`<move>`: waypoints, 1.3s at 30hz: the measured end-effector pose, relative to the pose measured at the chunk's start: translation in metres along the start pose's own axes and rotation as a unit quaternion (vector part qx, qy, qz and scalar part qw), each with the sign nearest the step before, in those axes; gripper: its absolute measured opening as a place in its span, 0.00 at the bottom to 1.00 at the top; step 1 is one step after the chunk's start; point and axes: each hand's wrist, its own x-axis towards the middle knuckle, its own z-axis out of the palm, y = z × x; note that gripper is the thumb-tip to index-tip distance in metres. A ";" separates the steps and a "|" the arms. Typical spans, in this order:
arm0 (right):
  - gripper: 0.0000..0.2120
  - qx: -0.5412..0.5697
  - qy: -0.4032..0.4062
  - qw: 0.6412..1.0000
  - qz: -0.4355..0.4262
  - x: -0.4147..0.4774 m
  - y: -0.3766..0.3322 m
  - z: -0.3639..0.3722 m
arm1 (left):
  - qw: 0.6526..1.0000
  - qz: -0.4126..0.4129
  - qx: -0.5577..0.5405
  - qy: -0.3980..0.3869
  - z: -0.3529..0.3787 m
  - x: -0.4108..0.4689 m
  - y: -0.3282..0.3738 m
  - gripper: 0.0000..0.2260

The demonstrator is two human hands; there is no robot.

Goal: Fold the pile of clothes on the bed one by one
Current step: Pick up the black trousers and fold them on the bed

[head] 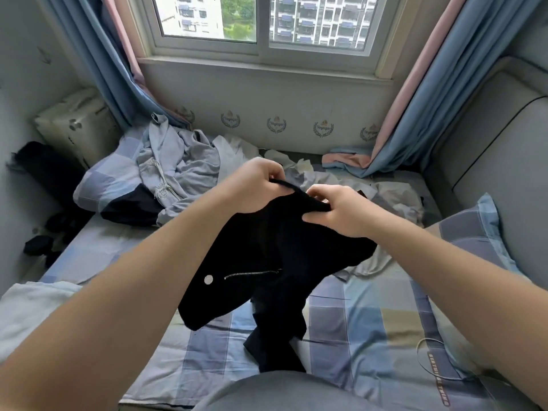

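Black garment, held up over the middle of the bed, both hands on its top edge. Left hand pinched a thin rim of the fabric between thumb and curled fingers. Right hand gripped a bunched fold just beside it, fingers curled round the cloth. The two hands were close together, nearly touching. The rest of the garment hung in loose folds, its lower end resting crumpled on the bed near the front edge. A short metal zip and a pale round stud showed on the part hanging to the left. Possibly trousers or a skirt; the folds hid too much to say.

Pile of clothes lay beyond the hands, toward the window wall. A pale blue-grey top was heaped on the left, overlapping a checked pillow, with a dark navy piece against it. White and pale pieces spread to the right, partly behind the right hand.

A flat white cloth sat at the bed's near left corner. A second checked pillow lay by the padded grey headboard at right. Blue-and-pink curtains hung either side of the window, the right one trailing onto the mattress. A cream box stood in the left corner, with dark items low beside the bed's left edge.
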 end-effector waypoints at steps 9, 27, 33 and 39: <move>0.09 -0.107 0.194 0.967 -0.128 0.073 -0.088 -0.101 | 0.948 0.067 0.281 0.132 -0.137 0.027 0.049 0.04; 0.09 -0.211 0.393 0.868 -0.217 0.096 -0.258 -0.321 | 0.964 0.075 0.092 0.238 -0.350 0.004 0.147 0.09; 0.05 -0.344 0.351 0.854 -0.173 0.112 -0.254 -0.317 | 0.914 -0.024 0.314 0.257 -0.387 -0.010 0.137 0.08; 0.11 -0.332 0.342 0.879 -0.035 0.143 -0.227 -0.288 | 0.882 -0.185 0.334 0.276 -0.414 -0.034 0.104 0.10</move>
